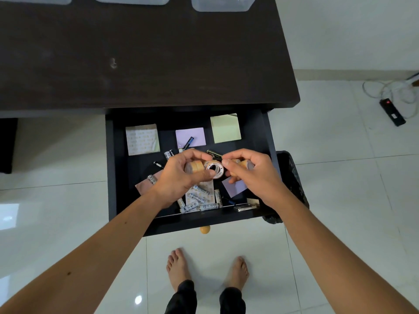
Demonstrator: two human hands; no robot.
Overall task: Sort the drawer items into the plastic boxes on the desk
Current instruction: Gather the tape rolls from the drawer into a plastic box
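While both hands hovered over the open drawer (111, 168), the step in hand looked like gathering the tape rolls before carrying them up to the boxes (221, 4) at the far edge of the counter (145, 60). The left hand (181, 175) curled round a tan roll (194, 166) and pinched a white roll (214, 169) with its thumb. The right hand (251, 173) was closed about another tan roll (246, 164), its fingertips near the white one.

Whether the white roll was passing between hands I could not tell. By my judgement the next move called for a firm hold on all three small, smooth rings, then a long reach across the dark counter to one box, without dropping any.

The rolls were short cylinders with hollow cores, the tan ones matte like masking tape, the white one glossy with printed marks. Left in the drawer were white batteries (199, 201), cylindrical and slick, heaped near the front edge; flat square note pads in green (225, 129), lilac (192, 137) and a patterned wrap (141, 139); and a slim dark pen (188, 142) lying on the lilac pad. The boxes were clear plastic with rounded corners, only partly in view.
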